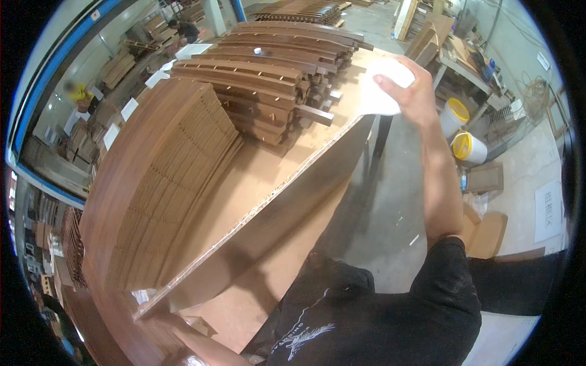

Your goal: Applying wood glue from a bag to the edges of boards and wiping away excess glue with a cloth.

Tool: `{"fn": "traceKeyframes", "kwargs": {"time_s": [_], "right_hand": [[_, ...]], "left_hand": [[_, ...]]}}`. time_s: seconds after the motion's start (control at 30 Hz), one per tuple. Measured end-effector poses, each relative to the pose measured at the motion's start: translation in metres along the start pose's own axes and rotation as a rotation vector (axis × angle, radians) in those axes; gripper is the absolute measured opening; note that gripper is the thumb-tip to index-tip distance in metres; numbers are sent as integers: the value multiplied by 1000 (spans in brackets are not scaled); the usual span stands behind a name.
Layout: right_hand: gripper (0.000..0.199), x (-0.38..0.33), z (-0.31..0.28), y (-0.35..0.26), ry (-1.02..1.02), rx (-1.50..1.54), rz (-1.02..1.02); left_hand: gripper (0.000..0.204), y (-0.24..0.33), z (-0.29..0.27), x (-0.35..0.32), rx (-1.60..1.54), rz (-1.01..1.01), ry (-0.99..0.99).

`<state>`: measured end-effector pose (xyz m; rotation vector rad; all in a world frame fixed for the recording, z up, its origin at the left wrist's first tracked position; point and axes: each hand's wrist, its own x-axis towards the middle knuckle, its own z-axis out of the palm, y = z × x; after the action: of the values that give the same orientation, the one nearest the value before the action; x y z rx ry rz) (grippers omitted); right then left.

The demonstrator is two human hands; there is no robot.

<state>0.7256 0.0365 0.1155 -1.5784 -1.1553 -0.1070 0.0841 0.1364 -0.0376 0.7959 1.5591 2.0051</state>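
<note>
A long brown board [262, 235] stands tilted on its edge in front of me, its pale, rough upper edge running from lower left to upper right. At the far right end my right hand [415, 91] is closed on a soft white piece [390, 82], a cloth or foam sheet, which covers that corner of the board. My left hand [163, 324] is at the board's near lower-left end; its fingers are hidden or blurred, so its grip is unclear.
A tall curved stack of brown panels [177, 177] stands at left. Slotted brown wooden strips [268, 73] are piled beyond, with a small white-capped container [257, 52] on top. At right are yellow-and-white buckets [470, 148], a workbench [467, 67] and a cardboard box [488, 235].
</note>
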Motion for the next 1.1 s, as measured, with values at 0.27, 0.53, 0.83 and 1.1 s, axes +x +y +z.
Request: {"fn": "traceKeyframes", "kwargs": {"time_s": [0.27,0.53,0.83,1.1], "right_hand": [[39,11,-16,14,7,-63,-1],[38,18,-24,21,38,-93,-5],[37,24,-31,32,28,-108,11],[40,27,-34,37,59,-103,51]], "left_hand": [[91,-6,-6,-2,33,10,-39],[70,-3,-4,-3,34,65,-29],[53,-1,-2,-2,44,119,-5],[86,-15,-13,11,107,31,-44]]}}
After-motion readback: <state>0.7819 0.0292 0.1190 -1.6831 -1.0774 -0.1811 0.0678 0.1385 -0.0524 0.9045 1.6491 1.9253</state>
